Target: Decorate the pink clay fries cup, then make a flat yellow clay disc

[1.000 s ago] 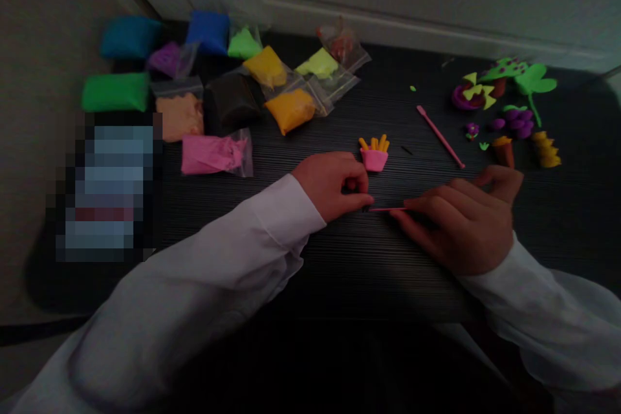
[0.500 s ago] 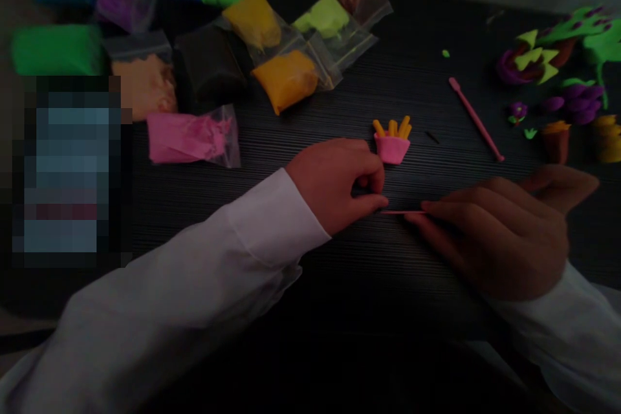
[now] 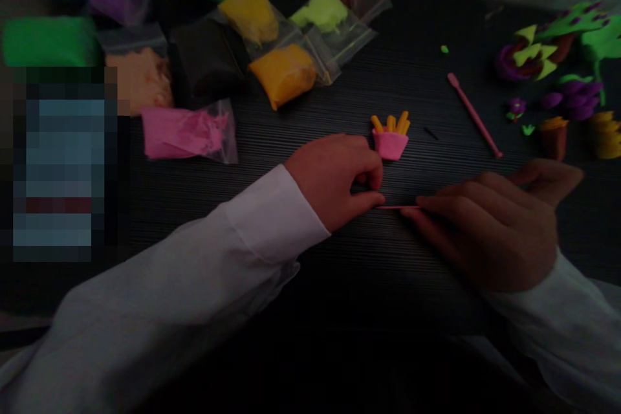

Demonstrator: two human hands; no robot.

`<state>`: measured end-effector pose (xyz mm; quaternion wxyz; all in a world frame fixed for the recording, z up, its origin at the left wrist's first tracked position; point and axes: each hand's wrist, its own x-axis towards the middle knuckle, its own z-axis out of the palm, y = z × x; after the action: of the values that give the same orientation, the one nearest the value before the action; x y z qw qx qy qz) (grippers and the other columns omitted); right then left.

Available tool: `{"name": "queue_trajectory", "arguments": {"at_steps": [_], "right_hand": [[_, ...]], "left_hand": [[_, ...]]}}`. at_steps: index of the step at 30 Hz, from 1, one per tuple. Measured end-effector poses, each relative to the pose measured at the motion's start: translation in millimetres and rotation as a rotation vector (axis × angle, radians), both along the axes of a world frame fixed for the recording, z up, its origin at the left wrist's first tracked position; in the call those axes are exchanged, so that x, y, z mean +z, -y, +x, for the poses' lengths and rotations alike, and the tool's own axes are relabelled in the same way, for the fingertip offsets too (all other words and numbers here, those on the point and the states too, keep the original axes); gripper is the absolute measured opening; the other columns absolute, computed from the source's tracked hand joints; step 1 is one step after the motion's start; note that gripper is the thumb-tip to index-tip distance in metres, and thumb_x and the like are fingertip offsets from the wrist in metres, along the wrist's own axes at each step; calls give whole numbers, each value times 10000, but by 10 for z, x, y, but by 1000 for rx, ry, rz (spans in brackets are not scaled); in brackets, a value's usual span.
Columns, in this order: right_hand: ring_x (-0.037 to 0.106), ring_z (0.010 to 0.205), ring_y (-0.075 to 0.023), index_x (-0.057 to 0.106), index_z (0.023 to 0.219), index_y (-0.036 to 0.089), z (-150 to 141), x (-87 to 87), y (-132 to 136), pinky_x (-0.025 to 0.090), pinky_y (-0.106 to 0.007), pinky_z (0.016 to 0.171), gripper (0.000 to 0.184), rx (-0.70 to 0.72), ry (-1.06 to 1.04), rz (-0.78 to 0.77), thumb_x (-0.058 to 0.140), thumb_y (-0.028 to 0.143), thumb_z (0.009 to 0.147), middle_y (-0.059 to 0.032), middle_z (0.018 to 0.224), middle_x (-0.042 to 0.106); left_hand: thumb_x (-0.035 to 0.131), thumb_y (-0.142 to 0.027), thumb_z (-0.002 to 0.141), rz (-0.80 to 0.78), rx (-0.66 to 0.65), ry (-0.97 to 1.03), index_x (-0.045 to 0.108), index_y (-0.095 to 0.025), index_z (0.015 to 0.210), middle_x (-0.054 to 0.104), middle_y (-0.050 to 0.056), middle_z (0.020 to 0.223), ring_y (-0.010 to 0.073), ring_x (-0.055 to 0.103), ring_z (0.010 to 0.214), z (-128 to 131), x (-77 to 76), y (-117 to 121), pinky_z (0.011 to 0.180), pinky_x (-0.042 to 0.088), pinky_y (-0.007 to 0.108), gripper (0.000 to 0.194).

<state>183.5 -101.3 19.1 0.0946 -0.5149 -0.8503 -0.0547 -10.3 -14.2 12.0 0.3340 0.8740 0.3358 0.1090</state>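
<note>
My right hand (image 3: 504, 226) pinches a thin pink stick (image 3: 395, 207) between thumb and forefinger, its other fingers stretched out to the right. The stick points left, with its far end at the fingertips of my left hand (image 3: 339, 181). Those left fingers are curled into a pinch low over the table; what lies in them is hidden. Just beyond my left hand stands a small pink clay box of orange clay fries (image 3: 391, 142). A short, thin dark strip (image 3: 431, 133) lies to the right of it.
Bags of coloured clay, including a pink one (image 3: 187, 134) and an orange one (image 3: 286, 74), spread over the back left. A blurred-out phone-like rectangle (image 3: 63, 174) lies left. A pink modelling tool (image 3: 474, 115) and several small clay figures, one a purple bunch (image 3: 579, 98), occupy the right.
The view has moved closer and down, so everything shifts in the picture. Both hands keep their pinch. A dark speck seen earlier at my left fingertips no longer shows.
</note>
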Motion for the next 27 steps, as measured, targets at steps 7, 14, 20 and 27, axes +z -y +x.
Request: {"name": "queue_trajectory", "arguments": {"at_steps": [7, 14, 20, 27], "right_hand": [[505, 612, -151, 564, 787, 249, -14, 14, 2, 231, -411, 749, 137, 5, 22, -7, 502, 370, 770, 17, 704, 626], [507, 611, -144, 573, 744, 229, -17, 31, 9, 239, -389, 728, 156, 13, 18, -7, 501, 364, 771, 15, 692, 620], [505, 578, -129, 576, 716, 217, -15, 3, -24, 225, -378, 703, 151, 37, -10, 63, 531, 357, 749, 29, 651, 621], [515, 547, -128, 575, 681, 214, -21, 38, -53, 222, -382, 701, 144, 41, -95, 39, 572, 354, 714, 34, 613, 625]], "left_hand": [[563, -299, 660, 0, -10, 12, 584, -185, 673, 484, -12, 672, 133, 477, 751, -4, -8, 6, 636, 316, 248, 117], [574, -309, 654, 28, -15, -12, 595, -175, 679, 498, -11, 683, 124, 482, 728, 1, -2, 1, 641, 323, 245, 138], [552, -312, 678, 90, -36, -34, 602, -165, 702, 529, -11, 695, 107, 490, 711, -2, 13, 7, 641, 333, 228, 157], [542, -330, 683, 90, -29, -19, 610, -166, 706, 556, -13, 704, 91, 505, 685, -6, 22, -2, 629, 348, 212, 179]]}}
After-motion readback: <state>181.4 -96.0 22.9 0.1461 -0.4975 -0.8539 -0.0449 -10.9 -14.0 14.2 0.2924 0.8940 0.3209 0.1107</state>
